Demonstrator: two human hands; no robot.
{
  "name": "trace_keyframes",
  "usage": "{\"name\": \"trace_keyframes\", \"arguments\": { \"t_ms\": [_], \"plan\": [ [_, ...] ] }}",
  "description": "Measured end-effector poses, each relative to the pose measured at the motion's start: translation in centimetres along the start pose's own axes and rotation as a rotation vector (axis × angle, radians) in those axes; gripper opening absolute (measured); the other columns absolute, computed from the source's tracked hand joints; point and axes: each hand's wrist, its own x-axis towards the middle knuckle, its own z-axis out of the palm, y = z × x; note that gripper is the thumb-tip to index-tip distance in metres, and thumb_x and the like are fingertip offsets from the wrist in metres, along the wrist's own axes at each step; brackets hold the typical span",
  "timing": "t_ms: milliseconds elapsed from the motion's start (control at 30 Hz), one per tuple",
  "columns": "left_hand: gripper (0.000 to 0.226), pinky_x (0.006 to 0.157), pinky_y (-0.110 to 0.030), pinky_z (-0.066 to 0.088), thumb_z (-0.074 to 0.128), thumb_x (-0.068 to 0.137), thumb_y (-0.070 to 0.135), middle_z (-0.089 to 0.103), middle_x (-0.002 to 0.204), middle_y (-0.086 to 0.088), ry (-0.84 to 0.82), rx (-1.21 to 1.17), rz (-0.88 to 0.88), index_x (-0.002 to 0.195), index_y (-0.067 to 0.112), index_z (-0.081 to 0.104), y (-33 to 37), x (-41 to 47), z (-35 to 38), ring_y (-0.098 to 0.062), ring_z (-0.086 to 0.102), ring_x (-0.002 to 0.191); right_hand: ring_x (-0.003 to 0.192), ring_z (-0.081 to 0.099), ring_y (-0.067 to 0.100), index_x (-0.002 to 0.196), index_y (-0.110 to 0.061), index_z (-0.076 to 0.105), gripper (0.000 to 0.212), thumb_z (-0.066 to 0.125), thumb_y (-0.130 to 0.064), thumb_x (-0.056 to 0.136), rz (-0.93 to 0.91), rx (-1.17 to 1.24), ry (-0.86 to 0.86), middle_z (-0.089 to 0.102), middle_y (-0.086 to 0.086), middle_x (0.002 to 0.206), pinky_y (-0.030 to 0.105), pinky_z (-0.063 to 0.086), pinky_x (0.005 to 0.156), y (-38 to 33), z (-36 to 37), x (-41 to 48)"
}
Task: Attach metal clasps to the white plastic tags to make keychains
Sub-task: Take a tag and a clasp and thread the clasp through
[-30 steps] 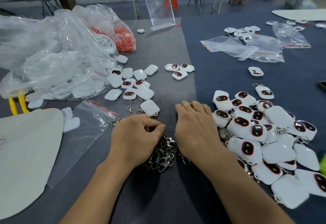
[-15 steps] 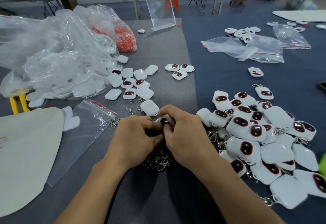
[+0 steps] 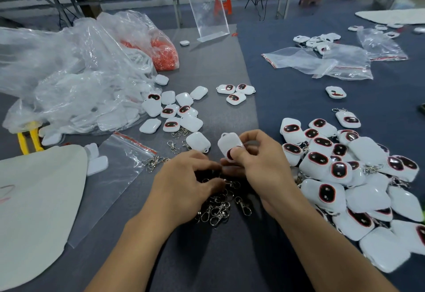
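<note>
right hand (image 3: 259,165) pinched a tag (image 3: 227,144), loop end up, likely ready for clasping | left hand (image 3: 184,183) curled over clasps (image 3: 218,209) beneath its fingertips; grip unclear

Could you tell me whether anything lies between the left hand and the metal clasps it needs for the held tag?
Nothing visible does. The left hand rests in the pile of metal clasps, just below the white tag that the right hand pinches. Whether it grips one yet is unclear.
</note>
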Motion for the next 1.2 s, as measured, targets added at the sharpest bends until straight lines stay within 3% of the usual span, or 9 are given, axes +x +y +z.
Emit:
{"name": "trace_keyframes", "arguments": {
  "t_ms": [100,233,367,500,667,833,1000,1100,1200],
  "plan": [
    [0.012,0.081,-0.032,0.051,0.083,0.077,0.032,0.069,0.086,0.023,0.027,0.013,-0.015,0.086,0.040,0.079,-0.3,0.2,0.0,0.000,0.064,0.082,0.073,0.077,0.024,0.097,-0.011,0.054,0.017,0.059,0.005,0.096,0.041,0.070,-0.020,0.075,0.013,0.082,0.033,0.060,0.059,-0.1,0.1,0.1],
    [0.006,0.072,-0.033,0.054,0.072,0.080,0.045,0.070,0.071,0.022,0.121,0.029,-0.046,0.084,0.049,0.074,-0.4,0.0,0.3,-0.001,0.064,0.070,0.067,0.073,0.020,0.100,-0.011,0.050,0.022,0.058,0.009,0.095,0.088,0.061,-0.022,0.072,0.022,0.093,0.030,0.060,0.057,-0.3,0.5,-0.3],
    [0.007,0.064,-0.036,0.055,0.069,0.085,0.037,0.070,0.064,0.008,0.249,-0.221,-0.044,0.081,0.040,0.075,-0.6,0.3,0.7,-0.017,0.066,0.063,0.073,0.069,0.021,0.112,-0.014,0.063,0.042,0.064,0.017,0.082,0.059,0.010,-0.084,0.072,0.019,0.089,0.040,0.063,0.074,-0.6,0.2,-0.5],
    [0.025,0.060,-0.019,0.053,0.074,0.088,0.007,0.076,0.070,0.004,0.236,-0.505,0.010,0.081,0.031,0.079,0.2,0.6,0.7,-0.003,0.064,0.060,0.062,0.061,0.016,0.084,-0.003,0.075,0.016,0.074,0.012,0.077,0.030,-0.005,-0.194,0.068,0.008,0.069,0.026,0.054,0.059,-1.1,0.3,-1.2],
    [0.022,0.059,-0.020,0.054,0.075,0.083,-0.002,0.076,0.072,-0.006,0.223,-0.760,-0.059,0.077,0.018,0.081,0.4,0.5,0.5,-0.013,0.067,0.059,0.055,0.059,0.016,0.075,0.004,0.074,0.004,0.076,0.006,0.076,0.070,0.023,-0.147,0.066,0.009,0.063,0.024,0.051,0.051,-1.2,0.1,-1.1],
    [0.032,0.065,-0.021,0.056,0.074,0.081,-0.010,0.078,0.077,-0.004,0.214,-0.732,-0.020,0.083,0.021,0.080,0.6,0.3,0.6,-0.012,0.070,0.064,0.052,0.056,0.014,0.072,-0.005,0.073,0.014,0.070,0.008,0.077,0.091,0.067,-0.134,0.062,0.008,0.062,0.021,0.045,0.046,-1.4,0.3,-1.2],
    [0.026,0.072,-0.026,0.060,0.084,0.077,0.007,0.078,0.078,0.010,0.303,-0.529,0.005,0.085,0.032,0.080,0.3,0.3,0.8,-0.017,0.075,0.075,0.054,0.052,0.015,0.070,-0.007,0.073,0.018,0.070,0.007,0.080,0.052,-0.010,-0.145,0.060,0.008,0.061,0.021,0.043,0.047,-1.3,0.1,-1.0],
    [0.027,0.071,-0.023,0.059,0.083,0.077,0.003,0.078,0.079,0.008,0.224,-0.571,0.045,0.086,0.029,0.082,0.3,0.3,0.6,-0.012,0.075,0.075,0.053,0.052,0.014,0.066,-0.009,0.073,0.023,0.069,0.009,0.079,0.013,-0.049,-0.135,0.060,0.008,0.060,0.020,0.042,0.047,-1.2,0.2,-1.1],
    [0.024,0.072,-0.027,0.060,0.084,0.076,0.005,0.078,0.077,0.007,0.148,-0.565,-0.006,0.084,0.028,0.082,0.4,0.3,0.7,-0.009,0.073,0.072,0.054,0.050,0.018,0.063,-0.009,0.071,0.022,0.067,0.008,0.077,0.082,0.078,-0.127,0.060,0.013,0.061,0.022,0.040,0.045,-1.3,0.1,-0.8]
  ]
}}
